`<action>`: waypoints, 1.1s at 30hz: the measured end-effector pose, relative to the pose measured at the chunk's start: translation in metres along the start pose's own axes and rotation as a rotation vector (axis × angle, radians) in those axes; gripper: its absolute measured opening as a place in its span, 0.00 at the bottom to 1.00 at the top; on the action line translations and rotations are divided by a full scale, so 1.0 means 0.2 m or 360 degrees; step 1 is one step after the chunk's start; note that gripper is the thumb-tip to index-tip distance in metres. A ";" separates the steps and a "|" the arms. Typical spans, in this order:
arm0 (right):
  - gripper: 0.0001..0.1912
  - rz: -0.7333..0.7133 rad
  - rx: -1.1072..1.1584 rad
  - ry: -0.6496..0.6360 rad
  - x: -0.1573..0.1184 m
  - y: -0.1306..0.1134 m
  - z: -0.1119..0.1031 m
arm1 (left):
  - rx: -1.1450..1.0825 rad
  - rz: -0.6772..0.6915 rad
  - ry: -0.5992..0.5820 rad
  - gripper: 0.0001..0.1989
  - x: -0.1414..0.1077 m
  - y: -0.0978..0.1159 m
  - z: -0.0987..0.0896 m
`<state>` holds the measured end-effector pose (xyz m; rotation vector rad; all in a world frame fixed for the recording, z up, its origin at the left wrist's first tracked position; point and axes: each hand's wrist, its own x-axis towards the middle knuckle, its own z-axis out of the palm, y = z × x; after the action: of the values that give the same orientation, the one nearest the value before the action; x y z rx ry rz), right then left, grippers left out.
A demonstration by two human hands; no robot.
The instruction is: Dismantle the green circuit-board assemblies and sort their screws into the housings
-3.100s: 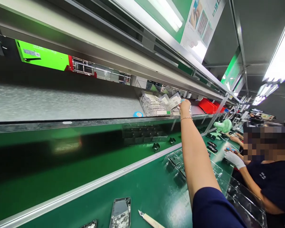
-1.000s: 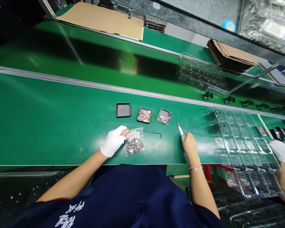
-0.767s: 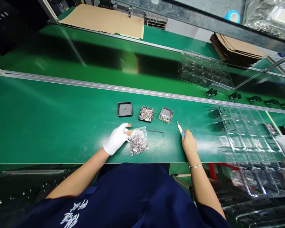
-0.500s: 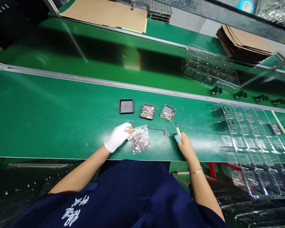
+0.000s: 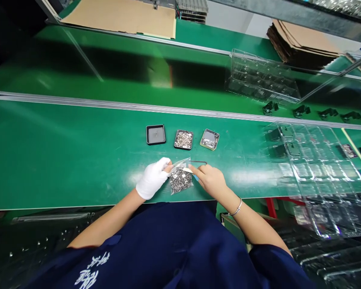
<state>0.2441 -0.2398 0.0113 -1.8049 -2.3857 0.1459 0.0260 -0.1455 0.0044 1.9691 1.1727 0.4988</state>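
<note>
My left hand [image 5: 153, 178], in a white glove with bare fingertips, pinches the upper left edge of a clear plastic bag [image 5: 181, 182] full of small metal parts. A small white-handled knife [image 5: 187, 170] is gripped in my right hand [image 5: 211, 180], which has blue tape on its thumb. The blade lies against the upper part of the bag; whether it has gone through the plastic I cannot tell. Behind the bag, partly covered by my right fingers, lies a black hex key [image 5: 200, 162].
Beyond the bag stand a black tray [image 5: 155, 140], a tray of metal pieces [image 5: 183, 149] and a third small tray [image 5: 209, 139]. Clear blister trays [image 5: 315, 168] overhang the bench's right side. A metal rail [image 5: 123, 106] runs along the back; cardboard sheets [image 5: 307, 38] lie behind it.
My right hand has moved left with the knife, from beside the hex key to the top of the bag. My left hand keeps hold of the bag. The camera view has shifted slightly.
</note>
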 end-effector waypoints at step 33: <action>0.23 0.0893 -0.0207 -0.0019 -0.20 0.44 -0.03 | -0.0225 -0.0034 -0.0067 0.11 -0.03 0.05 0.01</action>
<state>0.3384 -0.2547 -0.0004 -2.4932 -1.8653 0.0602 0.0301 -0.1550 0.0121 1.8357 1.1011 0.5129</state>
